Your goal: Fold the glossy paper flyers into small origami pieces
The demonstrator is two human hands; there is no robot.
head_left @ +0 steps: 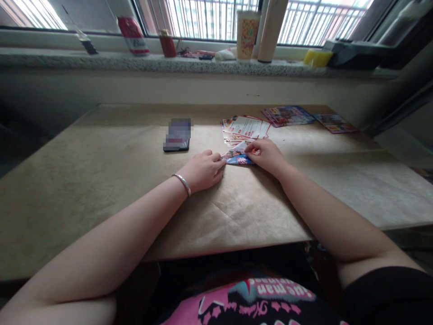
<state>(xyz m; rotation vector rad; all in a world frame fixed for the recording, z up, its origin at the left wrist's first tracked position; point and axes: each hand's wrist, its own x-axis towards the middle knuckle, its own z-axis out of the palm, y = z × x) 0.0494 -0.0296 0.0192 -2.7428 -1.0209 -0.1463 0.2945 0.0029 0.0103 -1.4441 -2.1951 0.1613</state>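
Observation:
A small folded colourful paper (237,157) lies on the brown paper-covered table (101,180). My left hand (203,170), with a silver bracelet on the wrist, has its fingers curled and pinches the paper's left end. My right hand (267,155) presses down on the paper's right part with closed fingers. Just behind the folded piece lies a fanned stack of printed leaflets (246,128).
A dark phone (177,140) lies left of the leaflets. More colourful leaflets (287,115) and another pile (335,123) lie at the far right. The window sill (169,63) holds a red packet, a red lighter, a cup, a tube and a yellow sponge.

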